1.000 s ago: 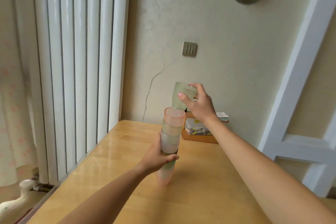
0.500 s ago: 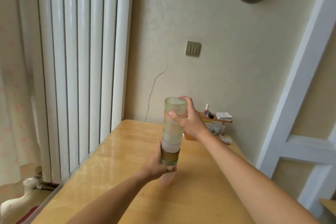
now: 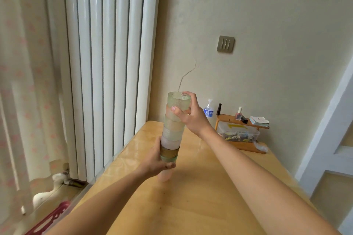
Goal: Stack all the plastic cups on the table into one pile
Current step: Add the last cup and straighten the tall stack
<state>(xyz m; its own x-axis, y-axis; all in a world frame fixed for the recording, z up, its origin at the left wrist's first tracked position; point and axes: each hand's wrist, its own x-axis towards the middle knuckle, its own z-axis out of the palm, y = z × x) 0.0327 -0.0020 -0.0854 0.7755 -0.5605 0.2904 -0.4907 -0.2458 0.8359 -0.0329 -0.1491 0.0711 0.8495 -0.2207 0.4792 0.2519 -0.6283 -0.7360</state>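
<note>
The pile of cups (image 3: 172,131) is a tall column of nested frosted plastic tumblers, pale green, pink and one amber band, the walls dimpled with a fine bumpy texture. Its long axis stands nearly upright, leaning slightly toward 1 o'clock, open mouth up. It sits at the middle of the view over the glossy wooden surface (image 3: 200,196); whether its pink base touches the wood or hangs just above cannot be told, since the left hand (image 3: 155,160) covers the lower part. That hand's fingers are wrapped closed round the lower cups. The right hand (image 3: 191,116) closes on the top green cup (image 3: 178,101), thumb on the near wall, one finger curled on the rim. At 2 o'clock from the pile a small wooden rack (image 3: 242,122) carries little bottles; its contents below are blurred. White radiator fins (image 3: 107,63) rise at 10 o'clock
</note>
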